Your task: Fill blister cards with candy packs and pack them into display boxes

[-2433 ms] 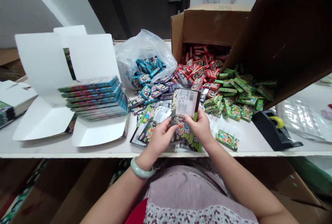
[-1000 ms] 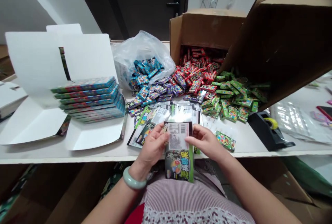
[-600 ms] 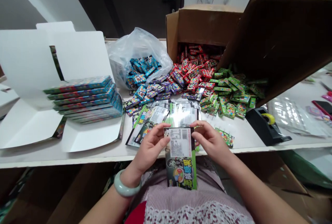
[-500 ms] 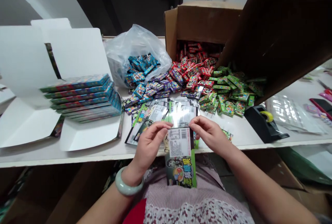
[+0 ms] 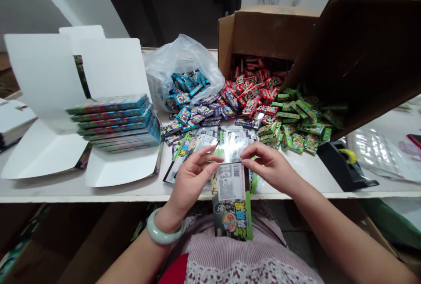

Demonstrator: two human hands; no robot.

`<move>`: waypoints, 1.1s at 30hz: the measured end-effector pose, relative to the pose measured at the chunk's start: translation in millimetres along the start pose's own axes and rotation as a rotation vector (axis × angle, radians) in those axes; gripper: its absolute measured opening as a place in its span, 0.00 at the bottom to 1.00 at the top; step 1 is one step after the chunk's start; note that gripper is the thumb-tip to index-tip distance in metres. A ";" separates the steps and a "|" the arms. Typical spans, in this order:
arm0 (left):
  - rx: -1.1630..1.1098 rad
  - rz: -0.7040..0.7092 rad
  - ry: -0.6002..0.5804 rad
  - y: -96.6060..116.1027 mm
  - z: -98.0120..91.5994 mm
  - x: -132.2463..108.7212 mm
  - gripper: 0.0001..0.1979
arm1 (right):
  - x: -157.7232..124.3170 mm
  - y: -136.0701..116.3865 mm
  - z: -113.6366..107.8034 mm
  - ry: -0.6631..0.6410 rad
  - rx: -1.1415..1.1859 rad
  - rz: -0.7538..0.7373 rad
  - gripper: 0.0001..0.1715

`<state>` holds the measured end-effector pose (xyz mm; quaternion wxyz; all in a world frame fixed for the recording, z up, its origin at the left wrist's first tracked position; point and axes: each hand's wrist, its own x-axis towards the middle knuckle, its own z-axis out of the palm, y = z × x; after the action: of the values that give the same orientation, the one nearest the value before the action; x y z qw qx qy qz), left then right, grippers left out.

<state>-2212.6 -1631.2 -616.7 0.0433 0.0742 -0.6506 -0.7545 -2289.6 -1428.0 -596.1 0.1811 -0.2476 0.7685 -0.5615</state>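
Both of my hands pinch the top edge of a black and green printed pouch (image 5: 232,205) with a white barcode label, held upright over the table's front edge. My left hand (image 5: 192,178), with a pale green bangle on its wrist, grips the pouch's top left corner. My right hand (image 5: 271,167) grips the top right corner. Just behind the hands lies a fanned pile of similar flat pouches (image 5: 200,145) on the white table (image 5: 131,192).
Small candy packets lie heaped behind: blue ones in a clear plastic bag (image 5: 182,71), purple ones (image 5: 204,113), red ones spilling from a tipped cardboard box (image 5: 263,34), green ones (image 5: 297,117). A stack of blue boxes (image 5: 115,121) sits in an open white carton at left. A black tape dispenser (image 5: 345,165) stands at right.
The pouch came off the table pile toward my body and dropped below the table edge. Both hands shifted from its sides to pinching its top edge.
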 end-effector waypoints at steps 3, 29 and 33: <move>0.029 0.042 -0.004 1.5 -1.6 0.0 0.06 | -2.0 -2.7 -2.2 -0.012 -0.140 -0.143 0.03; 0.081 0.050 -0.291 25.2 -12.0 10.1 0.04 | 1.9 -40.6 -0.9 -0.172 -0.134 0.051 0.08; 0.062 0.087 -0.330 19.7 -15.9 2.4 0.04 | -8.5 -32.4 -1.8 -0.147 -0.183 -0.076 0.04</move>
<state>-2212.9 -1650.1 -599.7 -0.0338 -0.0778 -0.6745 -0.7333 -2277.9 -1429.6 -564.7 0.1921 -0.3326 0.7911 -0.4760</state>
